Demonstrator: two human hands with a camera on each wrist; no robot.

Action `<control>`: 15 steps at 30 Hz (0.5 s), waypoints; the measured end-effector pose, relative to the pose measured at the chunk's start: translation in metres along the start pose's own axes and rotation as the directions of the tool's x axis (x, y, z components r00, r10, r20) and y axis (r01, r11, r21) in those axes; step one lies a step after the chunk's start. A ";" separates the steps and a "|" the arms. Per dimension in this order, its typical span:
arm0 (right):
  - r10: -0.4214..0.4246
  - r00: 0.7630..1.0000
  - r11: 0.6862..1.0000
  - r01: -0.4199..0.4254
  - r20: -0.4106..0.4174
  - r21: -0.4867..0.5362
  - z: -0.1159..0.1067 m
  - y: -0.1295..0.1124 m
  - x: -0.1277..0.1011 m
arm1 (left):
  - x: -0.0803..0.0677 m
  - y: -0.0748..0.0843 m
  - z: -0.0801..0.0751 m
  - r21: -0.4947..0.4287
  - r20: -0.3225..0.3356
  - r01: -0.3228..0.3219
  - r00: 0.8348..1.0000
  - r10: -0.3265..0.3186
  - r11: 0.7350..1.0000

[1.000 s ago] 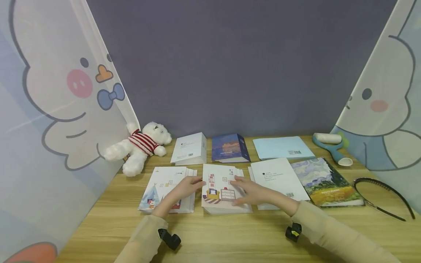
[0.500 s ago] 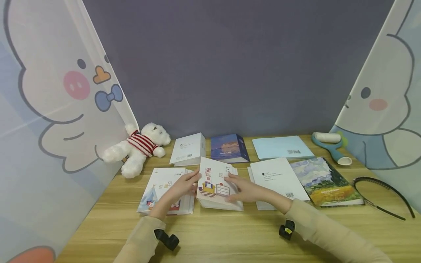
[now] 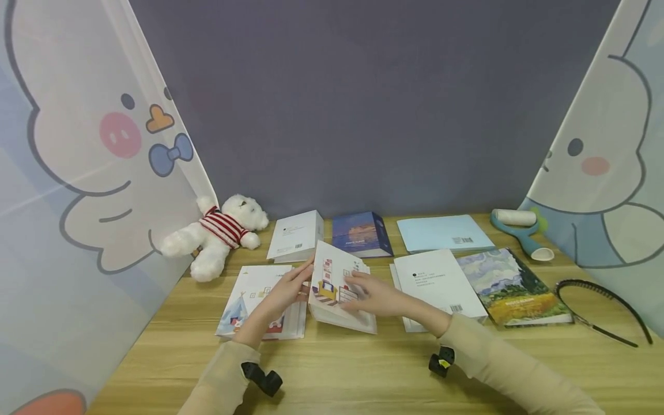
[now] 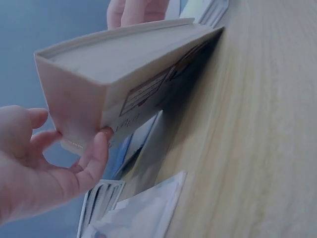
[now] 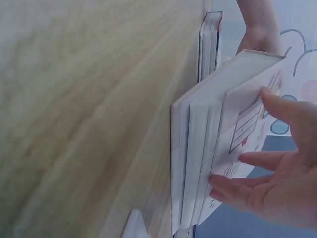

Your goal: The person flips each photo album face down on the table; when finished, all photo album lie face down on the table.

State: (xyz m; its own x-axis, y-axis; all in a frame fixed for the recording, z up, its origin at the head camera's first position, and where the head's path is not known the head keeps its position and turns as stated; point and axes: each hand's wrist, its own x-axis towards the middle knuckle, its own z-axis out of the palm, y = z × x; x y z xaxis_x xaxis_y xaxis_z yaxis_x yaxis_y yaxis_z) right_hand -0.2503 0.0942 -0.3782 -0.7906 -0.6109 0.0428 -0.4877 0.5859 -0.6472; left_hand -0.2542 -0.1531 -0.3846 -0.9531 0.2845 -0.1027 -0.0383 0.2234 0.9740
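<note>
A thick white photo album (image 3: 334, 262) with a yellow armchair and a dresser drawn on its cover is tilted up, spine side raised. My left hand (image 3: 285, 291) grips it at the spine; in the left wrist view the thumb and fingers of that hand (image 4: 54, 168) pinch the spine's end. The fingers of my right hand (image 3: 376, 294) lie nearly straight on the cover near the page edge, spread apart in the right wrist view (image 5: 277, 168). The lower page edge stays close over the table. Left of it lies another white album (image 3: 251, 294) with a tent picture, partly behind my left forearm.
At the back are a white album (image 3: 295, 233), a dark blue one (image 3: 360, 230) and a light blue one (image 3: 441, 230). On the right are a white album (image 3: 436, 282), a painting-covered album (image 3: 510, 282), a lint roller (image 3: 521, 230) and a black headband (image 3: 607, 291). A plush bear (image 3: 223, 227) lies left.
The album was flat on the table with both hands at its sides. Its spine side has since been lifted and tilted by the left hand, and the album has shifted slightly left.
</note>
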 end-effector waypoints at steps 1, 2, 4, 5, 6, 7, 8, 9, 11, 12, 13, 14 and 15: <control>-0.006 1.000 1.000 0.006 -0.001 0.010 0.000 -0.001 0.000 | 0.000 0.001 -0.001 0.000 0.008 -0.018 1.000 0.018 1.000; -0.019 1.000 1.000 0.019 -0.003 0.016 0.000 -0.002 0.001 | 0.000 0.001 -0.002 0.001 0.017 -0.038 0.999 0.038 0.999; -0.037 0.999 0.999 0.038 -0.010 0.023 0.000 -0.003 0.001 | 0.000 0.002 -0.004 0.001 0.040 -0.071 0.997 0.071 0.997; -0.042 0.999 0.999 0.042 -0.013 0.023 0.000 -0.004 0.002 | 0.000 0.002 -0.005 0.002 0.052 -0.085 0.995 0.085 0.996; -0.042 0.999 0.999 0.043 -0.016 0.022 0.000 -0.005 0.002 | 0.000 0.002 -0.005 0.003 0.061 -0.098 0.993 0.098 0.995; -0.049 0.999 0.998 0.050 -0.020 0.025 0.001 -0.005 0.002 | 0.000 0.002 -0.005 -0.001 0.071 -0.109 0.991 0.109 0.994; -0.053 0.998 0.998 0.054 -0.025 0.027 0.002 -0.006 0.002 | -0.001 0.002 -0.005 -0.008 0.079 -0.117 0.990 0.117 0.993; -0.050 0.998 0.998 0.051 -0.029 0.036 0.002 -0.007 0.002 | -0.001 0.002 -0.005 -0.017 0.086 -0.124 0.988 0.125 0.992; -0.044 0.999 0.996 0.046 -0.030 0.070 0.002 -0.008 0.002 | -0.002 0.002 -0.003 -0.039 0.085 -0.135 0.987 0.138 0.990; -0.043 0.999 0.995 0.045 -0.029 0.092 0.002 -0.009 0.003 | -0.002 0.003 -0.003 -0.052 0.077 -0.138 0.987 0.142 0.989; -0.043 0.999 0.992 0.047 -0.029 0.117 0.002 -0.010 0.003 | -0.002 0.004 -0.002 -0.065 0.070 -0.142 0.987 0.146 0.988; -0.038 0.999 0.990 0.042 -0.031 0.134 0.002 -0.011 0.003 | -0.002 0.005 -0.001 -0.074 0.055 -0.146 0.987 0.150 0.987; -0.032 0.999 0.987 0.036 -0.031 0.154 0.002 -0.012 0.004 | -0.002 0.006 -0.001 -0.080 0.039 -0.151 0.987 0.155 0.985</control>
State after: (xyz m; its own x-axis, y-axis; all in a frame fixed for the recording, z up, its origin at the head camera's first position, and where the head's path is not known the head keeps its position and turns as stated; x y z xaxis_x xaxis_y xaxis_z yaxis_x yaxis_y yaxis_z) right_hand -0.2470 0.0843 -0.3718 -0.7857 -0.6125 0.0869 -0.4530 0.4740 -0.7550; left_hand -0.2524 -0.1534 -0.3782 -0.9351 0.3518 0.0414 0.0825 0.1026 0.9913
